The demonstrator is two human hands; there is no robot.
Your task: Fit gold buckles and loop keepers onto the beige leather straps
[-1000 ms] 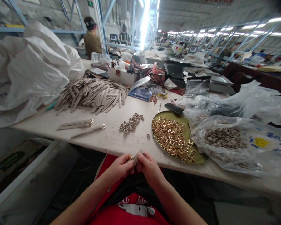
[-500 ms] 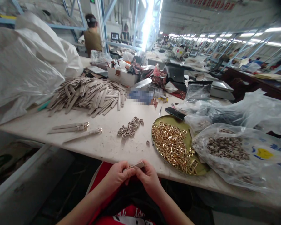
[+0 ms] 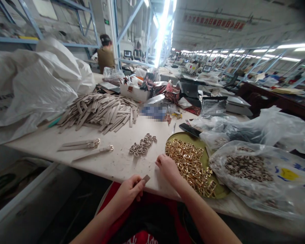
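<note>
My left hand [image 3: 131, 190], near the table's front edge, is closed on a beige strap [image 3: 146, 178] whose end sticks out past the fingers. My right hand [image 3: 166, 165] is over the table just left of the round tray, its fingers together at the tabletop; whatever they hold is hidden. Small beige loops [image 3: 142, 145] lie in a cluster beyond my hands. Gold buckles [image 3: 190, 162] fill much of the greenish tray [image 3: 220, 194]. To the left lie a few straps with buckles [image 3: 83, 145].
A large pile of beige straps [image 3: 99, 110] covers the back left, beside a white sack [image 3: 48, 74]. A clear bag of loops [image 3: 246, 166] lies at the right. A dark phone [image 3: 189, 129] is behind the tray. A person [image 3: 106, 56] sits in the background.
My right hand has let go of the strap and moved forward and right to the tabletop, where a lone loop lay. My left hand still holds the strap. The view has tilted up slightly.
</note>
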